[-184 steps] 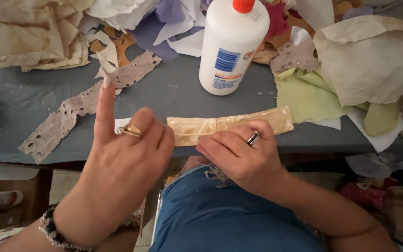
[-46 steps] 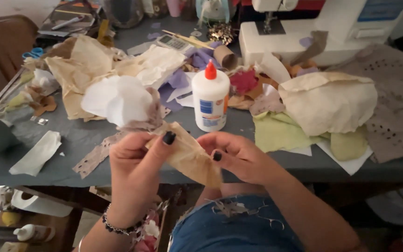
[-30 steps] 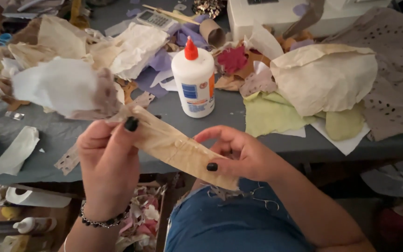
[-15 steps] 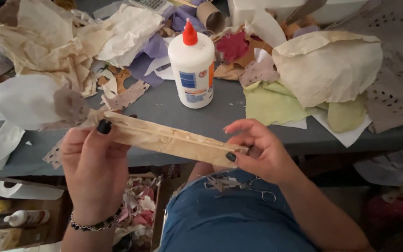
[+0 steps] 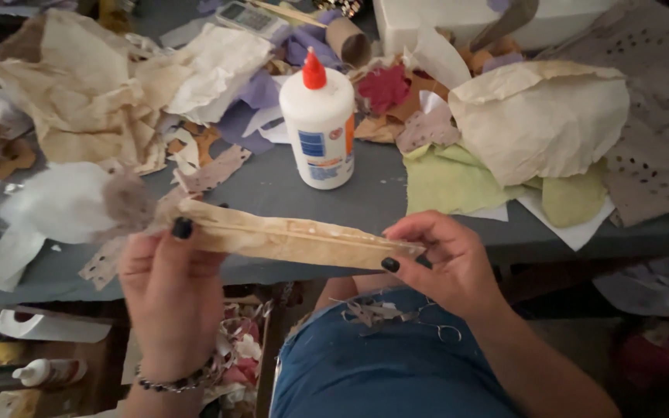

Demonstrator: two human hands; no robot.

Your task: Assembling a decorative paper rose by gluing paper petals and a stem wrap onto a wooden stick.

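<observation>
Fingers [image 5: 182, 229] of both hands pinch the folded tan paper strip [image 5: 296, 240].

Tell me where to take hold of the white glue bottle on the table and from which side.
Grip the white glue bottle around its broad body, below the red cap, coming from the near table edge. It stands upright with bare grey table in front, while paper scraps crowd behind it. The cap looks too narrow for a steady hold.

— What colour is the strip [image 5: 296, 241]?
— Tan, mottled darker. Nails on each hand are black.
— And the bottle [image 5: 319, 124], centre frame?
— White, red cap, blue-and-orange label.
— The desk [image 5: 272, 182]?
— Grey. Pale green paper [image 5: 447, 182] centre right, cream sheets [image 5: 87, 93] upper left, purple scraps [image 5: 253, 97] between.
</observation>
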